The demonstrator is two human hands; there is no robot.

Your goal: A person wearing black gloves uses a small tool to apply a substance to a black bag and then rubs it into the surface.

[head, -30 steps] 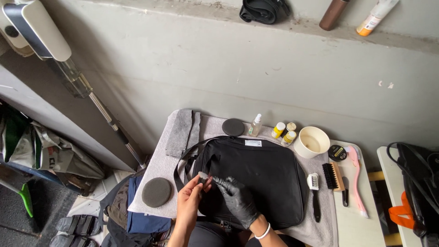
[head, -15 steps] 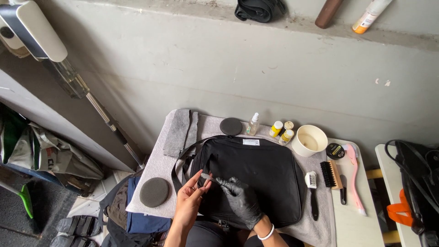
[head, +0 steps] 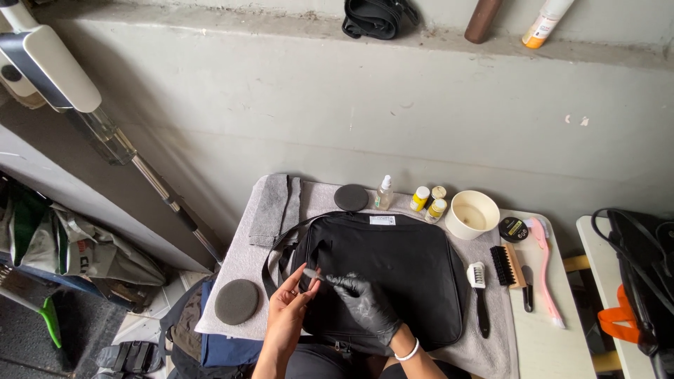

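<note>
Bare left hand [head: 288, 316] and black-gloved right hand [head: 365, 305] both pinching small grey tool [head: 314, 274], fingers closed on it, over black fabric bag [head: 393, 267] lying on grey-towelled worktop [head: 242, 260].

Bare left hand [head: 289, 314] and gloved right hand [head: 365, 303] meet, fingertips apparently pinching together.

Bag [head: 393, 274] on towel [head: 246, 256], brushes [head: 505, 265] right.
</note>
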